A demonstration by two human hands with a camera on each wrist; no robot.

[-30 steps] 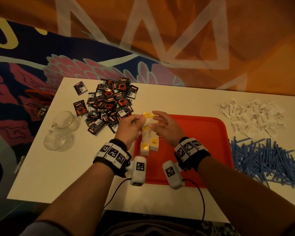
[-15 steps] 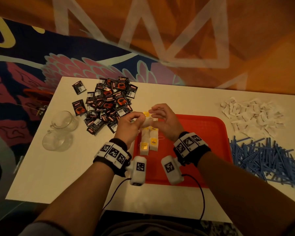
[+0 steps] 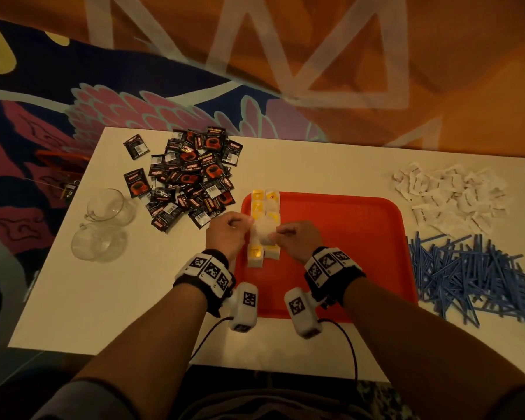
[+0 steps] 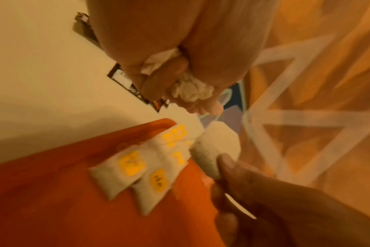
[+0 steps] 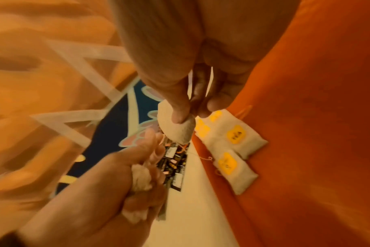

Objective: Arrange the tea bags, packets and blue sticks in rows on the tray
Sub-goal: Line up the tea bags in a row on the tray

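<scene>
A red tray [image 3: 346, 237] lies mid-table with tea bags [image 3: 258, 204] in two columns along its left edge, also seen in the left wrist view as tea bags [image 4: 129, 165]. Both hands hover over the middle of those columns. My right hand [image 3: 280, 234] pinches a plain white tea bag [image 3: 264, 231] between thumb and fingers, as seen on the tea bag [image 5: 175, 130] in the right wrist view. My left hand [image 3: 240, 227] is curled round crumpled white paper [image 4: 190, 90], its fingertips close beside the held bag; contact cannot be told.
A heap of black packets [image 3: 191, 177] lies left of the tray, with two glass cups [image 3: 106, 207] further left. White packets [image 3: 449, 195] and a pile of blue sticks [image 3: 473, 274] lie to the right. The tray's right part is bare.
Both hands have drawn back toward me along the tea bag columns, uncovering the bags at the far end. The white tea bag now hangs between the hands.
</scene>
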